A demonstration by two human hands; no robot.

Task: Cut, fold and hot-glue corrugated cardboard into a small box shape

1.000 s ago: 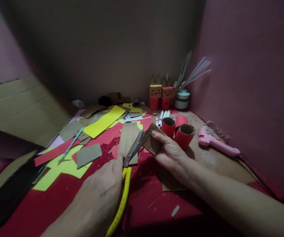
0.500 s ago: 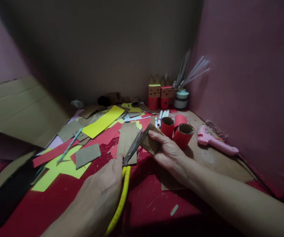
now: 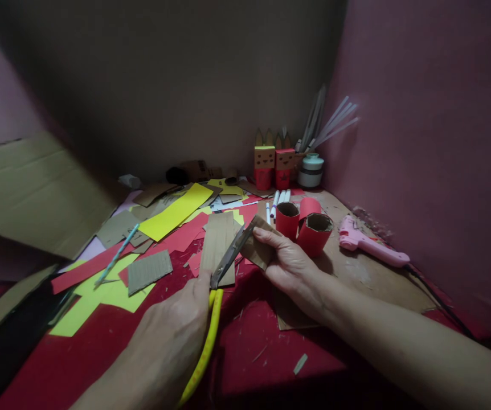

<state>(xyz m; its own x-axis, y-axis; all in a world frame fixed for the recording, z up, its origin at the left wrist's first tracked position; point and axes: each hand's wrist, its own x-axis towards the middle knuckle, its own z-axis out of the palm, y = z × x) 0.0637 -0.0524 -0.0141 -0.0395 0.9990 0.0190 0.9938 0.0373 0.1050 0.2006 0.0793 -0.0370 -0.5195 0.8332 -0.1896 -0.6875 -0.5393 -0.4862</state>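
Observation:
My left hand (image 3: 177, 316) is closed around the yellow handles of a pair of scissors (image 3: 227, 263); part of the grip is hidden behind my fingers. The blades point up and to the right, and their tips meet the left edge of a small brown cardboard piece (image 3: 256, 246). That piece is pinched between the thumb and fingers of my right hand (image 3: 287, 259), held above the red table. Beneath the blades lies a flat cardboard strip (image 3: 216, 245). Just beyond my right hand stand red paper-covered tubes (image 3: 314, 233) with open tops.
A pink glue gun (image 3: 371, 245) with a black cord rests on a cardboard sheet at right. Two box-headed figures (image 3: 264, 165) and a lidded jar (image 3: 311, 171) stand at the back. Yellow paper (image 3: 177, 212), a blue pencil (image 3: 117, 254) and corrugated scrap (image 3: 150, 272) lie at left.
The scissor blades have closed together at the cardboard piece's edge. Both hands keep nearly the same place; the whole view has shifted slightly.

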